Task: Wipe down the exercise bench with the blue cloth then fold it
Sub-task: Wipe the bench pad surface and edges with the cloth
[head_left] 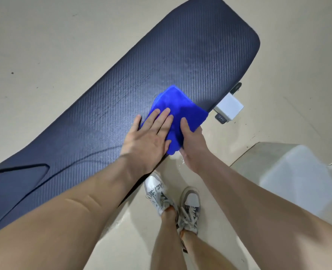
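The dark navy exercise bench [122, 78] runs diagonally from lower left to upper right, its textured pad facing up. A bright blue cloth [180, 106] lies folded over on the pad's near edge. My left hand [149, 135] presses flat on the cloth's left part, fingers spread, palm partly on the pad. My right hand [190, 141] grips the cloth's near right edge at the bench's side, with the thumb on top and the fingers under the fabric.
A white metal bracket [229, 107] of the bench frame sticks out beside the cloth. My two feet in grey-white sneakers [171, 199] stand on the beige floor just below the bench edge. A translucent plastic container [297, 176] sits at the right.
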Demonstrator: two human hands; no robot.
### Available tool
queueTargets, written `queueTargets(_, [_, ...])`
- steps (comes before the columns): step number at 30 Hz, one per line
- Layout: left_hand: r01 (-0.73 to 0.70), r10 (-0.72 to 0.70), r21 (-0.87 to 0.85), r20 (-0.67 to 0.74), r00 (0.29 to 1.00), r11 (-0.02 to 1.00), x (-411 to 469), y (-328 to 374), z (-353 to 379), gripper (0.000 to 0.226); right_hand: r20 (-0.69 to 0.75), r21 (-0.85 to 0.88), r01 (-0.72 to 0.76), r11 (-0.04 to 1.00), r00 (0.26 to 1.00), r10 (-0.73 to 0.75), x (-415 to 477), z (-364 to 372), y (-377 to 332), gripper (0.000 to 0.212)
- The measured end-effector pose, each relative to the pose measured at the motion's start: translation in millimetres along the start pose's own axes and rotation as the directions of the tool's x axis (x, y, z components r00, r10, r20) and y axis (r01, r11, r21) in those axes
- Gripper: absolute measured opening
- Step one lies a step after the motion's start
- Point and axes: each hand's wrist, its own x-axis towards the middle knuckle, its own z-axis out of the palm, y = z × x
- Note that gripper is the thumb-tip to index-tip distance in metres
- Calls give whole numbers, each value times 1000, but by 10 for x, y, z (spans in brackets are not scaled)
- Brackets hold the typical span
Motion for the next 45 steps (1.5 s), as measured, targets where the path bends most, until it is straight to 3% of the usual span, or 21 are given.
queueTargets(5, [35,-34,-6,76,997,999,-354,-91,74,63,31,-10,20,1000,999,-20,-105,157,303,79])
queueTargets(13, [-26,24,6,207,978,1000,-589,-319,-32,65,119,-150,-1,989,993,19,-482,409,789,59])
queueTargets(16, [-119,104,52,225,969,992,-656,-469,-131,59,46,-255,-13,967,999,26,-690,531,773,47])
queueTargets(22, [-264,221,137,268,938,955,-1110,-1010,-88,51,-182,-325,-91,941,983,32,-1219,946,1091,60])
queueTargets(25, [-283,225,188,278,934,941,-1166,-1026,-92,39,-201,-373,-134,918,978,61,-1452,1104,1222,59])
queueTargets(28, [-328,257,273,267,929,904,-1105,-896,-166,23,-194,-396,-133,909,979,59,-1509,1170,1359,71])
queueTargets(32, [-320,208,328,335,919,889,-1059,-597,-142,38,-183,-320,-122,939,981,65,-1479,1189,1670,73])
queueTargets(36, [-246,162,356,251,954,901,-1021,-422,-17,55,-139,-137,-106,985,987,87,-1510,1117,1612,52])
queueTargets(40, [-270,174,438,247,953,857,-836,-235,63,62,-142,19,-91,996,985,93,-1487,1019,1464,52])
queueTargets(42, [-255,132,453,286,949,854,-696,-153,-43,62,-172,18,-54,998,984,56,-1480,976,1361,58])
queueTargets(45, [-307,120,490,375,919,816,-478,-81,-182,55,-244,-63,-12,998,970,-3,-1347,957,1165,46])
